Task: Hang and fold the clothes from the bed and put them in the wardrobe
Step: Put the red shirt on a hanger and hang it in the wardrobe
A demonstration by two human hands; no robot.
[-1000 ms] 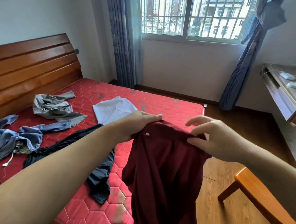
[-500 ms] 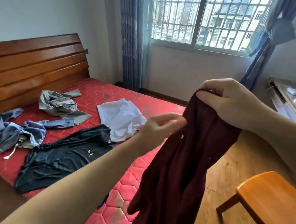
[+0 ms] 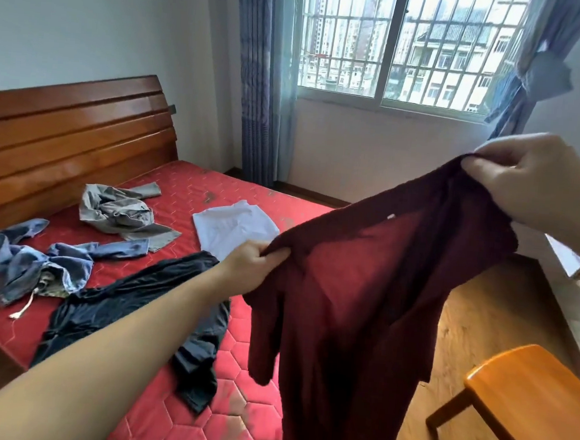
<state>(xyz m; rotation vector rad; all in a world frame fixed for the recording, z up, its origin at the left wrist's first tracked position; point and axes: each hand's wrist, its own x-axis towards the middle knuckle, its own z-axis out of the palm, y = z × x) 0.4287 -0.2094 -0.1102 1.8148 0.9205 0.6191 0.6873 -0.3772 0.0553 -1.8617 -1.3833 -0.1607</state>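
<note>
A dark red shirt hangs in the air over the bed's near right side, spread between both hands. My left hand pinches its lower left edge. My right hand grips its upper corner, raised higher at the right. On the red mattress lie a white garment, a black garment, a crumpled grey garment and a bunched blue denim piece. No wardrobe is in view.
A wooden headboard stands at the left. A wooden stool sits on the plank floor at the lower right. A desk edge runs along the right wall. The barred window with blue curtains is ahead.
My hands have drawn apart, stretching the red shirt wider between them. My right hand moved further right and my left hand lower and left. The view tilted upward.
</note>
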